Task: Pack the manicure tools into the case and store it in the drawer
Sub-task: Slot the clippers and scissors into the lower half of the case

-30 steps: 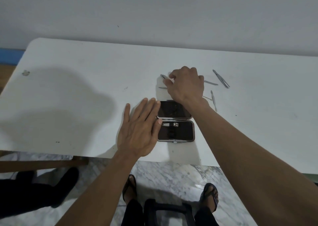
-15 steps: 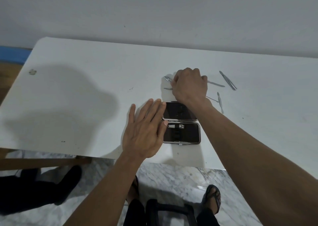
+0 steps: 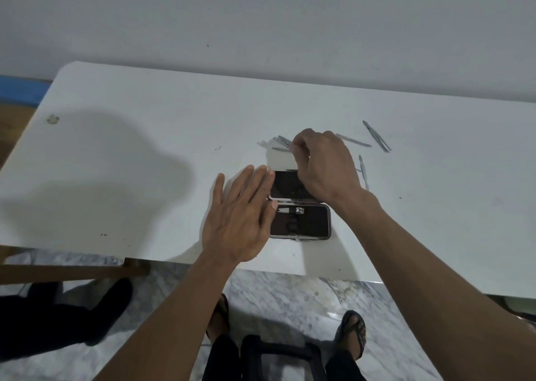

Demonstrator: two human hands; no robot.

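Head view: the white worktop (image 3: 145, 154) is being occupied by the opened manicure case (image 3: 301, 221); its left edge is being touched by the flat, spread left hand (image 3: 237, 221), while a thin metal tool (image 3: 293, 155) is being pinched by the right hand (image 3: 324, 168) above the far half.

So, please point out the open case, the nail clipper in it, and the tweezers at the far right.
case (image 3: 314, 224): head view, near half's dark lining.
nail clipper (image 3: 292, 211): head view, its metal lever.
tweezers (image 3: 377, 136): head view, mid-length.
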